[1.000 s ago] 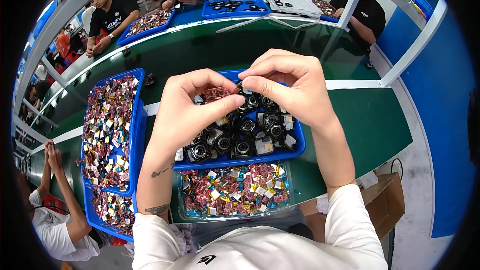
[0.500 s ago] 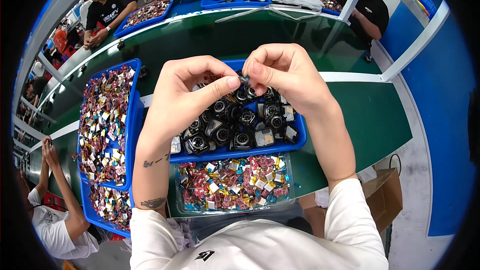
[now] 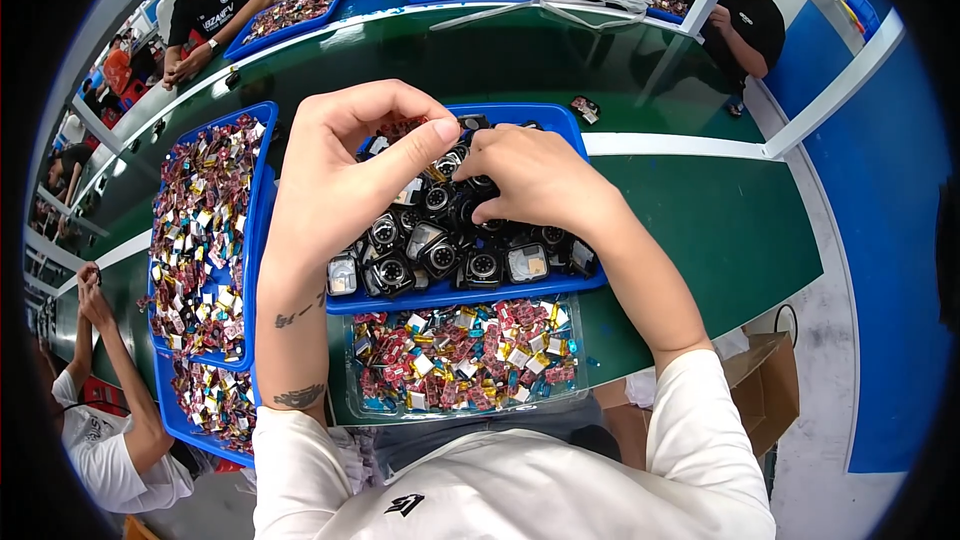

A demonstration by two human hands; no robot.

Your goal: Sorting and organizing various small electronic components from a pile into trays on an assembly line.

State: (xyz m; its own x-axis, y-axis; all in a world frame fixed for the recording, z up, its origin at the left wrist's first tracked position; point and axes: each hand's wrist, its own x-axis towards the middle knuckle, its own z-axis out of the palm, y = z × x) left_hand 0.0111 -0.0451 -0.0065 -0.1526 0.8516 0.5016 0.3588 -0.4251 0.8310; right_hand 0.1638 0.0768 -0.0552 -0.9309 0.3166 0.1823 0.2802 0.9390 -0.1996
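My left hand (image 3: 365, 165) is raised over the left part of a blue tray (image 3: 565, 295), thumb and forefinger closed in a pinch. A small red circuit board (image 3: 402, 127) shows in the gap behind its thumb, mostly hidden by the fingers. Lower down, my right hand (image 3: 540, 175) reaches into the same tray, its thumb and bent fingers around a black watch case (image 3: 465, 202). Many more black watch cases (image 3: 482, 268) with round sensor backs fill the tray, some square and opened.
Before me lies a clear tray (image 3: 465, 360) heaped with red boards and small batteries. Blue trays (image 3: 262, 240) of similar parts stand on my left. A loose part (image 3: 585, 110) lies beyond the middle tray. A white rail (image 3: 690, 147) crosses the green table (image 3: 720, 210). Co-workers sit around.
My right hand has parted from the left and dropped into the tray among the watch cases. My left hand has shifted slightly left and up, still pinching.
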